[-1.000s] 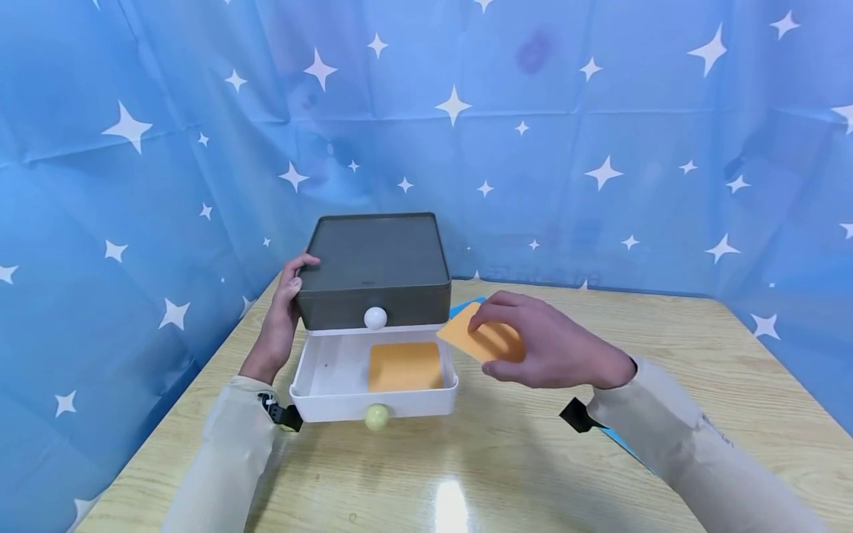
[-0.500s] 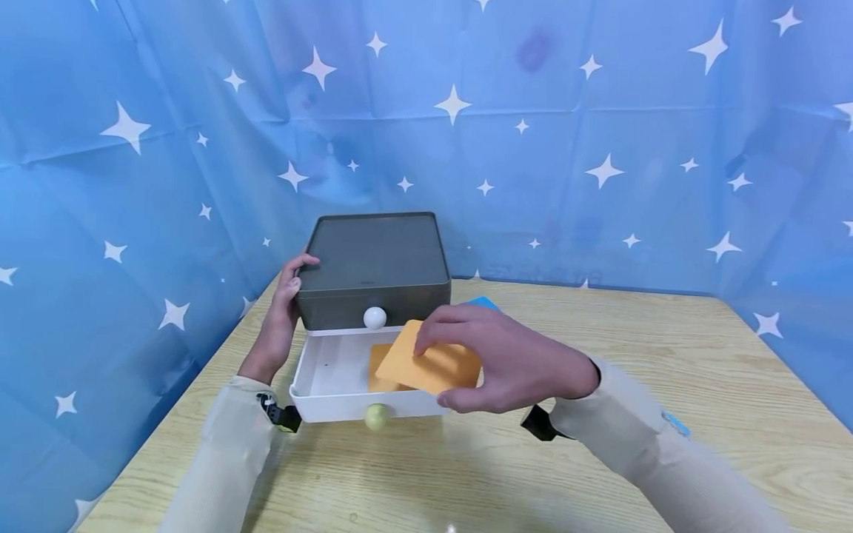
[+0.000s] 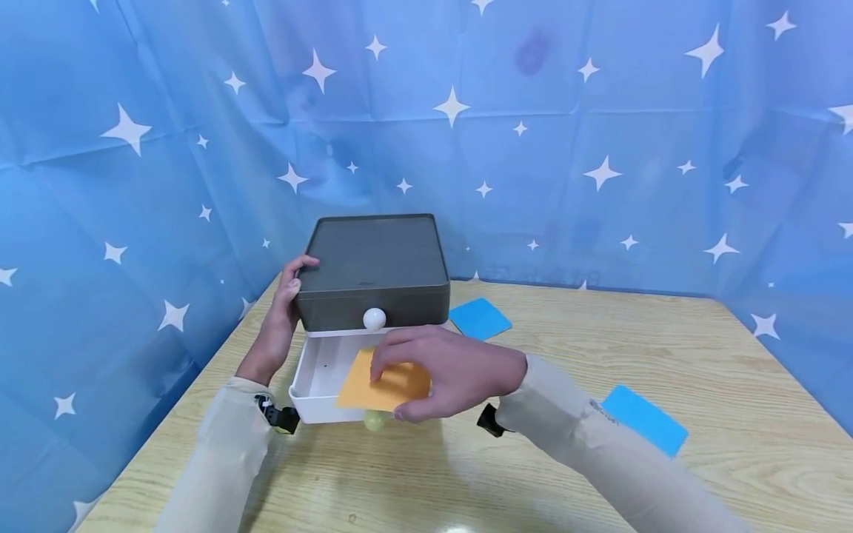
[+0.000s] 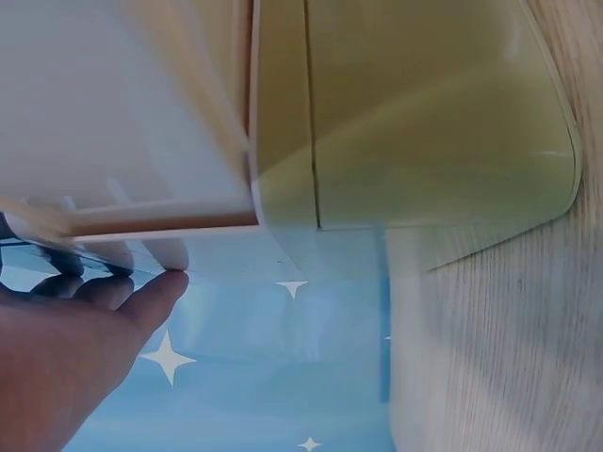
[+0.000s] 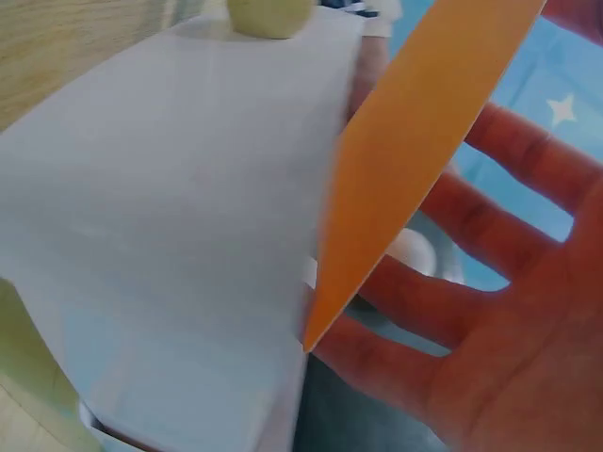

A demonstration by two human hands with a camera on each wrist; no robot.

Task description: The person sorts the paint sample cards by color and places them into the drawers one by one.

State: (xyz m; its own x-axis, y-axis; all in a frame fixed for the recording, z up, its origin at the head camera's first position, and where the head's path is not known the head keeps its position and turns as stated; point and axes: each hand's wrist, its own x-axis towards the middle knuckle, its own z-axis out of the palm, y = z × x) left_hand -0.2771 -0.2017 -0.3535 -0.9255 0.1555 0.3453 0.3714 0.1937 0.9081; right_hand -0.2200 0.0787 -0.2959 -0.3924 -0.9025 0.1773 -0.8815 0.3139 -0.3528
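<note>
In the head view, my left hand (image 3: 276, 326) braces the left side of a dark grey drawer box (image 3: 376, 255), fingertips at its top edge. The left wrist view shows the fingertips against a smooth pale side. Below the grey part, a white drawer (image 3: 316, 409) is pulled out, with a pale green round knob (image 3: 374, 421) in front. Over this drawer my right hand (image 3: 449, 370) holds a thin orange square card (image 3: 383, 381) by its edges, between thumb and fingers. The card (image 5: 405, 160) is tilted in the right wrist view. It covers the right part of the drawer.
A blue square card (image 3: 481, 318) lies on the wooden table (image 3: 566, 337) right of the box. Another blue card (image 3: 645, 420) lies farther right, partly behind the right sleeve. A white round knob (image 3: 375, 319) sits on the upper drawer. Behind hangs a blue star-patterned curtain (image 3: 533, 185).
My right hand has carried the orange card leftward and down, from beside the box to over the drawer, now hiding the orange card lying inside. The left hand has stayed put.
</note>
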